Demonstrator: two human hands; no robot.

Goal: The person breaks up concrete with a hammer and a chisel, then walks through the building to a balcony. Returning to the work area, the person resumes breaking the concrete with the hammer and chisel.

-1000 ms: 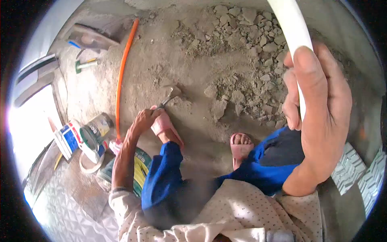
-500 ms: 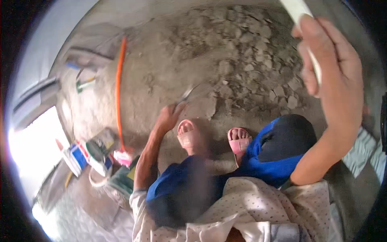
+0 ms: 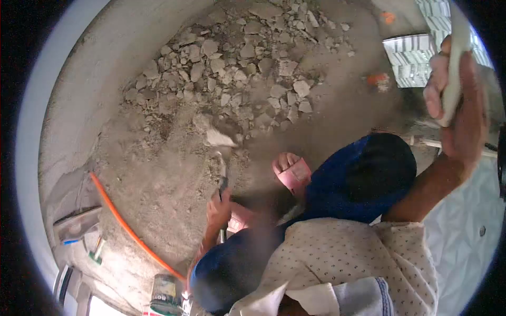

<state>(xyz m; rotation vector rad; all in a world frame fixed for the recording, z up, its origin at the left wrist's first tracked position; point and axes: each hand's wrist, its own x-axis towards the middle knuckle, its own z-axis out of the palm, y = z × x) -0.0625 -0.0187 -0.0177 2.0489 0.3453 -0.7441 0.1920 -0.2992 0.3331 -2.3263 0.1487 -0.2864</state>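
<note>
My left hand (image 3: 217, 210) is low near my foot, fingers wrapped round a chisel (image 3: 223, 171). The chisel's metal blade points away from me, its tip close to a large pale chunk of rubble (image 3: 219, 136). A short metal end shows below the fist. My right hand (image 3: 466, 100) is raised at the upper right, closed round a long pale handle (image 3: 454, 89). The upper end of that handle runs out of view, so what it carries is hidden. My pink slipper (image 3: 295, 175) stands on the dusty floor between the hands.
Broken rubble (image 3: 226, 68) covers the floor ahead, beside a curved wall (image 3: 79, 79). An orange hose (image 3: 129, 229) lies at the left, near a green-handled brush (image 3: 97, 250) and a dark can (image 3: 164, 292). Stacked patterned tiles (image 3: 411, 60) stand at the upper right.
My view has turned, so rubble and hose sit further left and tiles appear. The chisel now points straight ahead, beside the large chunk. My right hand stays raised with the pale handle.
</note>
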